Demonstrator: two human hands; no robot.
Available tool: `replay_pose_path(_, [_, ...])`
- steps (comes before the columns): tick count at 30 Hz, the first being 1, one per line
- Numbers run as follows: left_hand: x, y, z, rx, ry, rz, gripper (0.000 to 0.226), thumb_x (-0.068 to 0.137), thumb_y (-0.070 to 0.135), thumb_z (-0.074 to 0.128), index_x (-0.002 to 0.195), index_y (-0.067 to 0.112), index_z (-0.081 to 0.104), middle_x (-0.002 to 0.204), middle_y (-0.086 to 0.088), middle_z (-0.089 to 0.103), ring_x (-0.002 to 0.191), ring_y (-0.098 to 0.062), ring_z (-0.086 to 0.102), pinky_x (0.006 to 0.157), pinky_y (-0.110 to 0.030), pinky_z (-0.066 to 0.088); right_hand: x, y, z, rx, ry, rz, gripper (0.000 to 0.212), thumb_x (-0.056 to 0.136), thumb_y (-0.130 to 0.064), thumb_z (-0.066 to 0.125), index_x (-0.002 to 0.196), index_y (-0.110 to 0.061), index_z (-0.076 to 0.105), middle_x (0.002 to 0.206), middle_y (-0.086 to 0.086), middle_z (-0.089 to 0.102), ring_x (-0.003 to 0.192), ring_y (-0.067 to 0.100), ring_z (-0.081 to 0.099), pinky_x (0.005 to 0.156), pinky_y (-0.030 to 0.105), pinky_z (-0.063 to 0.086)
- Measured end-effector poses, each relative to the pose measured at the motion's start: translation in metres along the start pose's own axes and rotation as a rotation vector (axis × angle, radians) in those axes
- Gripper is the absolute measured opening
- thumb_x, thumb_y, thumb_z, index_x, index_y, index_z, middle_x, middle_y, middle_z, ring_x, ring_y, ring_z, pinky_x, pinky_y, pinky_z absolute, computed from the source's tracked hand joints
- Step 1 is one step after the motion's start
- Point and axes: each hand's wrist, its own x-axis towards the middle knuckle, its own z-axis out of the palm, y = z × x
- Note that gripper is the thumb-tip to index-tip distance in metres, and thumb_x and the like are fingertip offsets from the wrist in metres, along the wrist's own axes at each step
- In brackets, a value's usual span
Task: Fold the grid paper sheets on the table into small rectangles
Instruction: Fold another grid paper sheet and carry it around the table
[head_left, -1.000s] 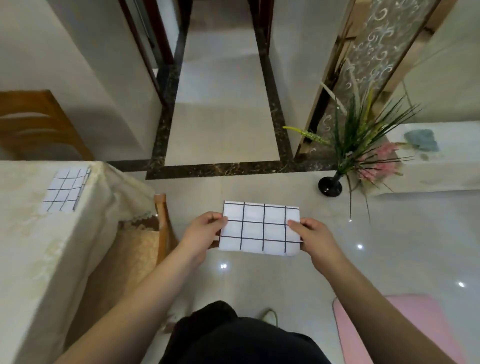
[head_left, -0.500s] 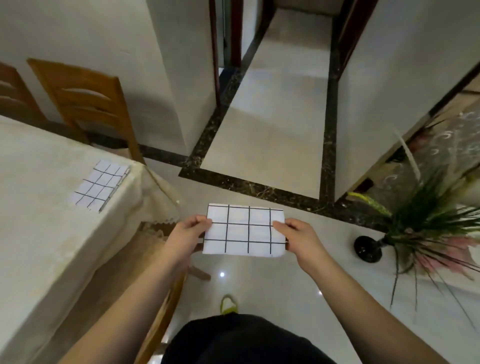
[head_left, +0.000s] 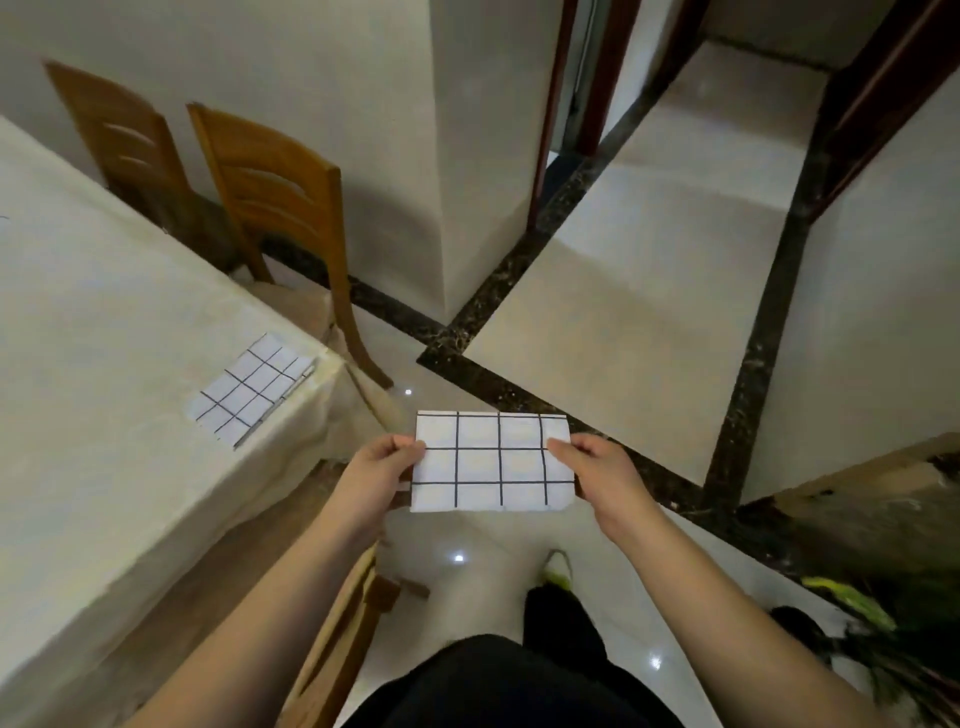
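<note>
Cream-clothed table (head_left: 104, 332) lies left; both hands, left hand (head_left: 382, 467) and right hand (head_left: 597, 470), pinch the folded white grid paper rectangle (head_left: 491, 462); set it flat beside the folded grid sheet (head_left: 254, 389), edges aligned.

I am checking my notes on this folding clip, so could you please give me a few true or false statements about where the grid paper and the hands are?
1. Both hands hold one folded white grid paper over the floor. True.
2. The left hand rests flat on the table. False: it pinches the held paper's left edge.
3. A second folded grid paper lies near the corner of the cream-clothed table. True.
4. The right hand hangs empty. False: it pinches the held paper's right edge.
5. Two wooden chairs stand beyond the table. True.
</note>
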Motion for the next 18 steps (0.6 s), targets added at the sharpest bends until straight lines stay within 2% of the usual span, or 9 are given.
replay_pose_path(4, [0.029,0.013,0.012,-0.048,0.107,-0.019,0.011,0.094,0.018,0.057,0.085,0.012,0.059,0.071,-0.003,0.062,0.06,-0.015,0.061,0.05,-0.022,0.048,0.06,-0.016,0.0,-0.057,-0.107,0.008,0.01,0.089,-0.019,0.067,0.094,-0.012,0.071,0.088,0.005,0.075,0.083,0.019,0.071,0.07,0.031,0.055])
replay_pose_path(10, [0.065,0.036,0.035,-0.113,0.289,-0.058,0.01,0.094,0.02,0.059,0.088,0.012,0.059,0.075,-0.005,0.061,0.065,-0.019,0.058,0.052,-0.025,0.047,0.144,-0.059,-0.001,-0.159,-0.295,-0.045,0.006,0.089,-0.016,0.066,0.085,-0.012,0.07,0.086,0.007,0.073,0.082,0.023,0.069,0.076,0.038,0.055])
replay_pose_path(12, [0.073,0.045,0.04,-0.132,0.372,-0.05,0.012,0.094,0.022,0.06,0.09,0.01,0.059,0.076,-0.005,0.06,0.064,-0.017,0.057,0.054,-0.025,0.047,0.165,-0.072,0.003,-0.19,-0.363,-0.046,0.007,0.09,-0.017,0.065,0.085,-0.013,0.068,0.087,0.007,0.073,0.082,0.022,0.069,0.073,0.036,0.055])
replay_pose_path(15, [0.078,0.05,0.041,-0.151,0.454,-0.042,0.021,0.093,0.025,0.06,0.098,0.005,0.061,0.083,-0.008,0.062,0.074,-0.023,0.058,0.065,-0.033,0.048,0.187,-0.087,0.015,-0.244,-0.442,-0.047,0.008,0.09,-0.02,0.065,0.089,-0.013,0.068,0.09,0.006,0.073,0.084,0.021,0.07,0.07,0.033,0.055])
replay_pose_path(18, [0.081,0.049,0.036,-0.193,0.534,-0.042,0.019,0.093,0.023,0.06,0.098,0.004,0.06,0.083,-0.009,0.061,0.076,-0.025,0.056,0.066,-0.034,0.049,0.207,-0.098,0.037,-0.291,-0.502,-0.054,0.01,0.09,-0.021,0.065,0.091,-0.011,0.068,0.089,0.005,0.073,0.082,0.019,0.07,0.065,0.03,0.053])
